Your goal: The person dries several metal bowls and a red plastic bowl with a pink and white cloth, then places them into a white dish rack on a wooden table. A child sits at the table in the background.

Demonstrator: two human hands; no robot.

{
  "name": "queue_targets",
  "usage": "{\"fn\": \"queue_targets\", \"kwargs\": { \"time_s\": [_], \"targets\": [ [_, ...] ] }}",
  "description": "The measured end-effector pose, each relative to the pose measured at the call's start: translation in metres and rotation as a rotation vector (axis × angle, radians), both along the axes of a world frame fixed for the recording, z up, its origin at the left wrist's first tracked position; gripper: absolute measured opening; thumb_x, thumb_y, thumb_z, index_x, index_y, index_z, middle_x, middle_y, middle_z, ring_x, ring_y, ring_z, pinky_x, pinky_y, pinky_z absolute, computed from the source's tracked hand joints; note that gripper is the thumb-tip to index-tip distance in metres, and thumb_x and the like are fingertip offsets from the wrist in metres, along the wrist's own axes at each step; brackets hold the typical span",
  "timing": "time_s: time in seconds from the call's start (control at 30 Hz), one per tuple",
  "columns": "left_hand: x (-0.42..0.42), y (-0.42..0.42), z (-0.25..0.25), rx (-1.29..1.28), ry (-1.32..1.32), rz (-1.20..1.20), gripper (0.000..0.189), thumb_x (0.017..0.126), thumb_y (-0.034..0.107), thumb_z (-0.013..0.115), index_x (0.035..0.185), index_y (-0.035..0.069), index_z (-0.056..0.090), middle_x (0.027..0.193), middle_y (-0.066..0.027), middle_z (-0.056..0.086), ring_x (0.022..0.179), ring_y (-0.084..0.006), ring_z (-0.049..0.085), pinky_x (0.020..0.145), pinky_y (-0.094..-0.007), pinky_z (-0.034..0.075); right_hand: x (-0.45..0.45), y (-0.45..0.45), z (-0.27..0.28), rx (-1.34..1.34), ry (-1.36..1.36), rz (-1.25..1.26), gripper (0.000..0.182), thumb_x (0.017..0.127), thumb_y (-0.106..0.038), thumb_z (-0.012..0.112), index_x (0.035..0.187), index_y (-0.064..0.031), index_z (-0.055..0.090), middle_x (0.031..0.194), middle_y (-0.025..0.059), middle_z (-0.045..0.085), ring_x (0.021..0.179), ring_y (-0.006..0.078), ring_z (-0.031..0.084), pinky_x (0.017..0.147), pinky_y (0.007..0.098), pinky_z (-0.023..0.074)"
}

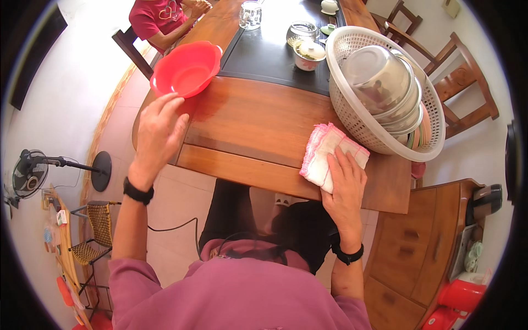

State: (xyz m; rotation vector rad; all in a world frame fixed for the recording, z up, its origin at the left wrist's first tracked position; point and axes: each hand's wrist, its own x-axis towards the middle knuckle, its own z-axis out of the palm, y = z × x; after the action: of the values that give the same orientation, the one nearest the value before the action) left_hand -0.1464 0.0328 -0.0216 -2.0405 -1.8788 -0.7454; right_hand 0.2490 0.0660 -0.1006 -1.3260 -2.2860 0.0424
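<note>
My left hand (160, 130) is at the near rim of a red plastic basin (186, 72), its fingers apart and holding nothing. Whether the fingertips touch the rim I cannot tell. The basin sits upright on the left side of a wooden table (247, 111). My right hand (345, 177) has its fingers across a folded white cloth (326, 152) with pink fringed edges, near the table's front edge; its thumb is hidden. Just beyond the cloth stands a white plastic colander basket (342, 105), holding upturned stainless steel bowls (377, 78) and, lower down, striped dishes (420, 132).
On a dark tea tray (264, 62) are a lidded cup (307, 57), a glass bowl (300, 33) and a glass mug (250, 15). A person (163, 20) sits at far left. A wooden cabinet (412, 247) stands right; a fan (31, 173) and woven chair (97, 231), left.
</note>
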Motion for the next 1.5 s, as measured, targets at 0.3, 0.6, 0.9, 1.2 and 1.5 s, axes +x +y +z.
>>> {"fn": "queue_targets", "kwargs": {
  "time_s": [0.3, 0.6, 0.9, 1.2, 1.5],
  "targets": [
    [-0.058, 0.043, -0.015, -0.083, 0.176, 0.183, 0.046, 0.093, 0.028, 0.07, 0.129, 0.001, 0.06, 0.132, -0.0196, 0.06, 0.122, -0.0399, 0.056, 0.102, -0.0462, 0.046, 0.002, 0.001, -0.002, 0.03, 0.034, 0.002, 0.059, 0.075, -0.013, 0.074, 0.132, -0.006, 0.061, 0.144, 0.0127, 0.055, 0.132, 0.0357, 0.05, 0.108, 0.0488, 0.0352],
    [-0.069, 0.054, -0.036, -0.184, 0.255, 0.087, 0.023, 0.088, 0.012, 0.068, 0.11, 0.005, 0.068, 0.133, -0.0167, 0.059, 0.129, -0.0367, 0.051, 0.107, -0.0484, 0.039, 0.0, 0.0, -0.001, 0.044, 0.075, -0.006, 0.059, 0.07, -0.006, 0.071, 0.128, -0.0062, 0.062, 0.141, 0.012, 0.056, 0.13, 0.0362, 0.051, 0.104, 0.0479, 0.0365],
    [0.004, 0.01, -0.028, -0.106, 0.167, -0.122, 0.014, 0.085, 0.002, 0.061, 0.097, 0.004, 0.068, 0.13, -0.0162, 0.061, 0.13, -0.038, 0.051, 0.109, -0.05, 0.038, -0.001, 0.0, -0.002, 0.039, 0.058, -0.031, 0.056, 0.074, -0.01, 0.072, 0.129, -0.007, 0.063, 0.142, 0.011, 0.057, 0.131, 0.0351, 0.051, 0.107, 0.0469, 0.0359],
    [0.075, -0.044, -0.023, -0.161, -0.008, -0.374, 0.017, 0.085, 0.007, 0.067, 0.102, 0.005, 0.066, 0.134, -0.0169, 0.058, 0.132, -0.0374, 0.05, 0.111, -0.0513, 0.035, 0.001, 0.001, -0.006, 0.057, 0.016, -0.014, 0.057, 0.075, -0.002, 0.065, 0.131, -0.0066, 0.061, 0.144, 0.0115, 0.055, 0.134, 0.0348, 0.048, 0.11, 0.0476, 0.0329],
    [0.046, -0.053, -0.048, 0.143, -0.433, -0.159, 0.047, 0.094, 0.019, 0.07, 0.135, 0.0, 0.057, 0.148, -0.0203, 0.048, 0.137, -0.0372, 0.046, 0.112, -0.0433, 0.039, 0.01, 0.003, -0.007, -0.147, 0.55, 0.032, 0.037, 0.092, 0.003, 0.06, 0.129, -0.0008, 0.063, 0.121, 0.0156, 0.069, 0.113, 0.0314, 0.063, 0.098, 0.0399, 0.0471]
  ]
}}
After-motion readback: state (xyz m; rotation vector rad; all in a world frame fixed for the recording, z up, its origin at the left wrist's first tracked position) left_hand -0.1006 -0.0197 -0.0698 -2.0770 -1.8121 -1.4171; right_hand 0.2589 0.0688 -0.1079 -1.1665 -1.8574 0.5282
